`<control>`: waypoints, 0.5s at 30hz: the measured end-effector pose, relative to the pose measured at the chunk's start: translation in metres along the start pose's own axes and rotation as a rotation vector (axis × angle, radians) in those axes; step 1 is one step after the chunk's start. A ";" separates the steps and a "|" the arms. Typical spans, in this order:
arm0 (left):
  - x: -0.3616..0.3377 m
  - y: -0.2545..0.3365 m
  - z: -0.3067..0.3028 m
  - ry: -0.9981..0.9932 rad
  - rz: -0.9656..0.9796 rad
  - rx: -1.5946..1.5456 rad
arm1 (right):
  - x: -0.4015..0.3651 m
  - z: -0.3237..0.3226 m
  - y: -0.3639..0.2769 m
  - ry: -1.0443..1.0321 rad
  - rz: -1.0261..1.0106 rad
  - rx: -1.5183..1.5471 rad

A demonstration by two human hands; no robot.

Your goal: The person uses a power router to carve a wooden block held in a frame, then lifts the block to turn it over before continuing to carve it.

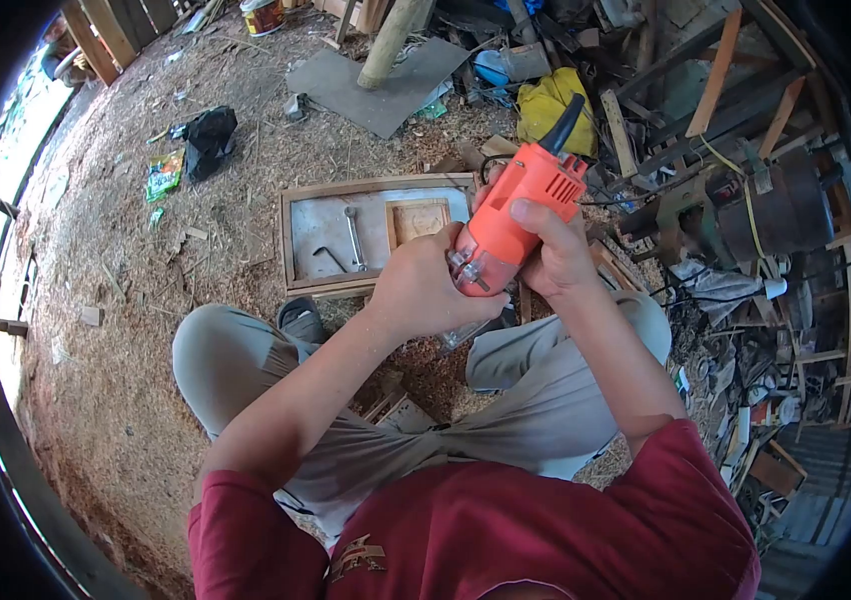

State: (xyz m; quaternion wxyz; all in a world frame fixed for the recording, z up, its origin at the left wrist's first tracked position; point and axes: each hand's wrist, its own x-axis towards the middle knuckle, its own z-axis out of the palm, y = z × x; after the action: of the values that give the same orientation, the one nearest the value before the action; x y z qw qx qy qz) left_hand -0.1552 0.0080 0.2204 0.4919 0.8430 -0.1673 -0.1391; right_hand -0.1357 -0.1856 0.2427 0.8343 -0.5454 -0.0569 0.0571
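An orange power tool (pixel 521 205) with a dark cord end is held at a tilt between both hands. My left hand (pixel 421 285) is closed on its lower end, near the clear base and metal fittings. Around the body of the tool wraps my right hand (pixel 558 250), its thumb lying on the orange casing. Behind the hands, a wooden-framed tray (pixel 291 235) rests on the ground. In it lie a wrench (pixel 355 238), a small L-shaped key (pixel 329 257) and a small wooden frame (pixel 393 225). My left fingertips are partly hidden by the tool.
Sawdust covers the ground (pixel 146 350). A black bag (pixel 210 140) and a green packet (pixel 165 174) lie at the left. A grey board (pixel 346 90) supports a wooden post (pixel 393 45). At the right are a yellow bag (pixel 556 105), a large motor (pixel 766 205), cables and wood scraps.
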 end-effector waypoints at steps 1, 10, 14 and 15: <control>0.000 0.000 -0.001 -0.007 -0.003 -0.013 | 0.000 -0.002 0.002 -0.005 0.009 0.005; 0.001 -0.009 -0.001 0.021 0.056 -0.046 | 0.002 0.003 0.007 0.006 0.010 0.065; 0.000 -0.012 0.001 0.022 0.066 -0.059 | 0.001 0.004 0.006 -0.010 -0.004 0.031; 0.000 -0.012 0.001 0.022 0.072 -0.062 | 0.001 0.005 0.007 -0.012 -0.008 0.029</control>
State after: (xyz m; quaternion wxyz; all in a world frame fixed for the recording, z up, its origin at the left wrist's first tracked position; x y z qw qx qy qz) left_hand -0.1543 0.0129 0.2089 0.5240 0.8224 -0.1877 -0.1174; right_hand -0.1355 -0.1786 0.2385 0.8419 -0.5328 -0.0633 0.0578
